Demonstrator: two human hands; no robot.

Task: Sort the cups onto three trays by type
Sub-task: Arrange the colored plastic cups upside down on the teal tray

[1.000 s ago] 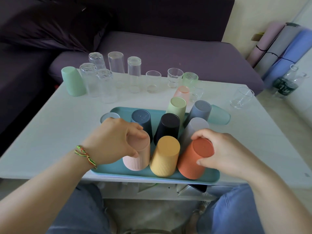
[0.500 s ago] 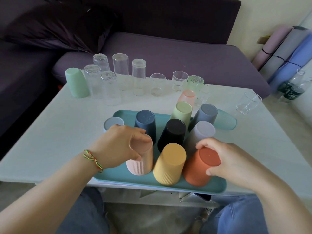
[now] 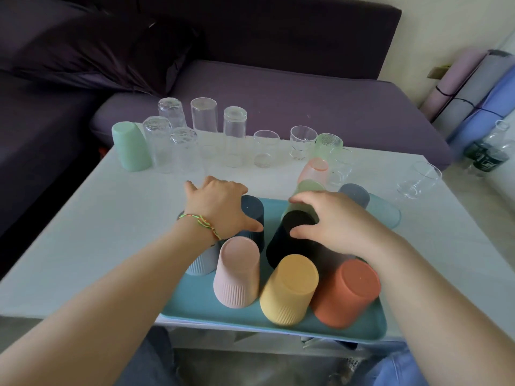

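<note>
Right now my two bare hands reach over a teal tray (image 3: 195,302) at the near edge of a pale table (image 3: 92,218). Upside-down ribbed plastic cups crowd the tray: pink (image 3: 237,271), yellow (image 3: 288,288) and orange (image 3: 345,292) along the 6 o'clock side. My left hand (image 3: 220,204), at 10 o'clock on the tray, lies spread over a navy cup (image 3: 255,210), thumb against its side; whether it truly grips I cannot tell. My right hand (image 3: 331,221), near the tray's middle, curls loosely around a black cup (image 3: 287,240), fingertips on its upturned base, with a light green cup (image 3: 309,186) just behind. Clear glasses (image 3: 204,115) line the table's far edge at 12 o'clock. I judge the plastic cups light, stiff and forgiving, best pinched across the base; the glasses look heavier, slick and breakable, so I would hold those around the body.
</note>
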